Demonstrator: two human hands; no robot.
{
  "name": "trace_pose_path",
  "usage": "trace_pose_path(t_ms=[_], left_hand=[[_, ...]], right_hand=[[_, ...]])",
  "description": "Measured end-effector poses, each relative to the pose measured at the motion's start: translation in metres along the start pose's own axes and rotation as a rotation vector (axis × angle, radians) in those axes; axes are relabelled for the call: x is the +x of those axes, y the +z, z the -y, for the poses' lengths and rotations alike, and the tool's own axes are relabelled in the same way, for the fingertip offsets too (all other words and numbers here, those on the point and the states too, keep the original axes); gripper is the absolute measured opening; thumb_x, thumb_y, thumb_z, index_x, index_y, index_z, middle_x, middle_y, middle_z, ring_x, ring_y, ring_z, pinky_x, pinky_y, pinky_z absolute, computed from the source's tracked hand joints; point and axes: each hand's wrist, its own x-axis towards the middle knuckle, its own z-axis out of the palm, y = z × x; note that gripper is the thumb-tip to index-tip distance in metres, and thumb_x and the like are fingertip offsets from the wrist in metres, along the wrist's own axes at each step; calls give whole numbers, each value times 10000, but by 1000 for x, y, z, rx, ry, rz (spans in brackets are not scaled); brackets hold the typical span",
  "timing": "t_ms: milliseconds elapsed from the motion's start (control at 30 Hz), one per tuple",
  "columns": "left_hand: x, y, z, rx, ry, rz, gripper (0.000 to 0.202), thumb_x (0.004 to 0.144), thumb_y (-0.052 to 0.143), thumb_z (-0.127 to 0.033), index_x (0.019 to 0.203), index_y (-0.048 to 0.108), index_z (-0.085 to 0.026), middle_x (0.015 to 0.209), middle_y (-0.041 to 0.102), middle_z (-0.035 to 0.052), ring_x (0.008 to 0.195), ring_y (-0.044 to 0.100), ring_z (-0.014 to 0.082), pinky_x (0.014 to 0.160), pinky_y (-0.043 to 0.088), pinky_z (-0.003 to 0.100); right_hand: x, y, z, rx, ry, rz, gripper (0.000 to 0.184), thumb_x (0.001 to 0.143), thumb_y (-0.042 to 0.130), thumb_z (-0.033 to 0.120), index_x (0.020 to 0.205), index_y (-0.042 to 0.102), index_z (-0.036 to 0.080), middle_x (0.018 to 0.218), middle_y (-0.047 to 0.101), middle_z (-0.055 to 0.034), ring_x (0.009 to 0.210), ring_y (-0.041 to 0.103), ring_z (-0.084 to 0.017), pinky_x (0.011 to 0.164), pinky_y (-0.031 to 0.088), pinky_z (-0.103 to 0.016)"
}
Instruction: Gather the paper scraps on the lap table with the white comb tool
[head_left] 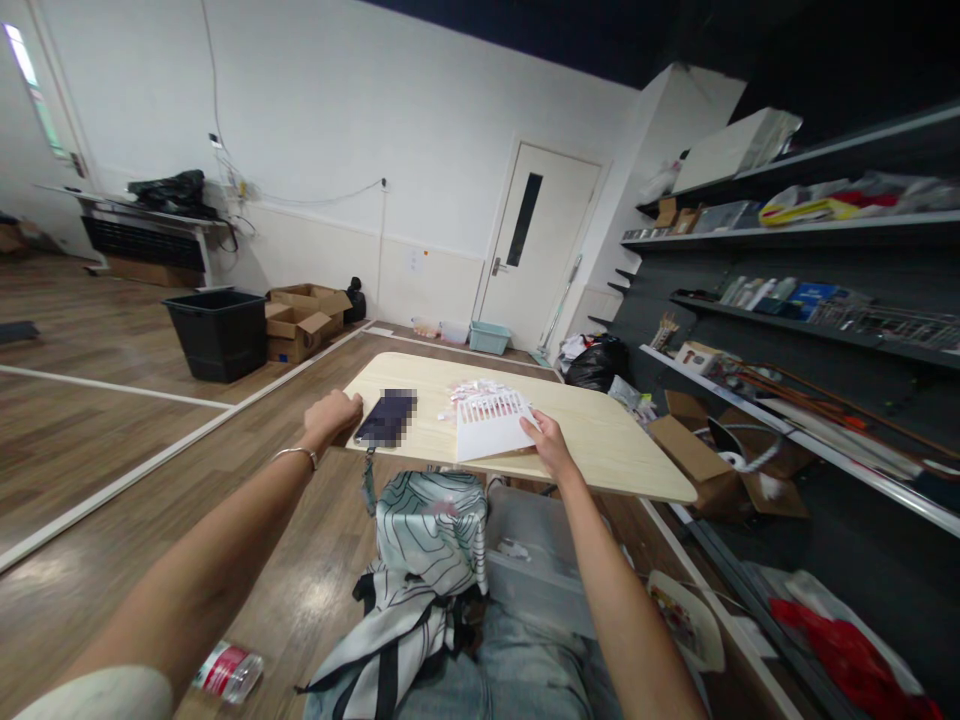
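My right hand (550, 445) is closed on the right edge of a white card (491, 437), holding it tilted up over the pale wooden table (600, 425). A row of small pinkish, nail-shaped pieces shows along the card's upper part. Behind it lies a loose pile of similar small pink and white pieces (480, 388), too small to make out singly. At the table's left edge, my left hand (332, 415) has its fingers curled; what is in them, if anything, is hidden. Close beside it lies a dark phone (384, 417), partly blurred out, with a strap hanging off the near edge.
Below the table's near edge are a patterned cloth (435, 530) and a translucent plastic bin (536, 545). A bottle (229, 672) lies on the floor at lower left. Loaded shelves (810, 225) and an open cardboard box (720, 455) stand on the right; a black bin (216, 335) stands left.
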Motion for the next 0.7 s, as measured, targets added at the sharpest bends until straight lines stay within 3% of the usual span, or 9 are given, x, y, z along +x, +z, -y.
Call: trace_pose_path(t_ms=[400, 700], left_hand=[[-2, -3, -2, 4, -5, 18, 679, 957, 328, -513, 1278, 685, -33, 1219, 717, 304, 1127, 699, 428, 872, 533, 465], [-1, -2, -2, 8, -5, 17, 664, 957, 329, -505, 1263, 689, -38, 1214, 720, 301, 1114, 705, 423, 865, 538, 463]], right_hand=[[0, -1, 0, -21, 6, -6, 488, 689, 851, 543, 1014, 744, 196, 975, 800, -76, 800, 727, -255, 765, 590, -376], [1, -1, 0, 3, -15, -21, 523, 693, 856, 546, 1057, 749, 187, 1094, 802, -98, 996, 734, -296, 890, 590, -400]])
